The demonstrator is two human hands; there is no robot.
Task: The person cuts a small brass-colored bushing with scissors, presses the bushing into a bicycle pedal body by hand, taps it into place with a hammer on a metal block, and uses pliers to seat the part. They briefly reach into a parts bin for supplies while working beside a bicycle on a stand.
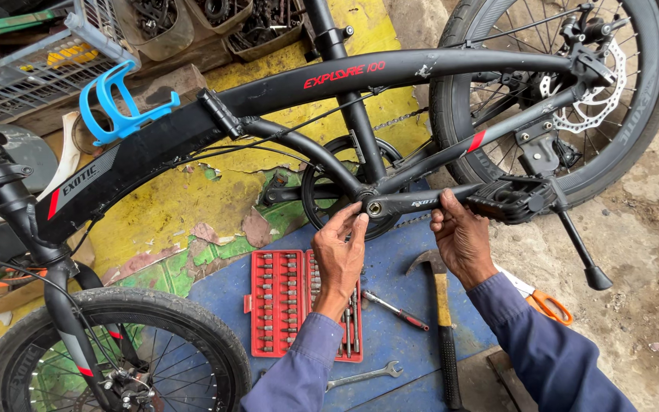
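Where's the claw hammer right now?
In the head view the claw hammer lies on the blue mat, just right of the red bit set, between the two forearms and below the right hand.

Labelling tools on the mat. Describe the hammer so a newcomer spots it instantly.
Start at the black bicycle and drop to the blue mat under its crank arm, which the right hand grips. The hammer lies just below that hand, right of the red bit set. Unlike the slim spanner and screwdriver, it has a claw head and yellow handle.
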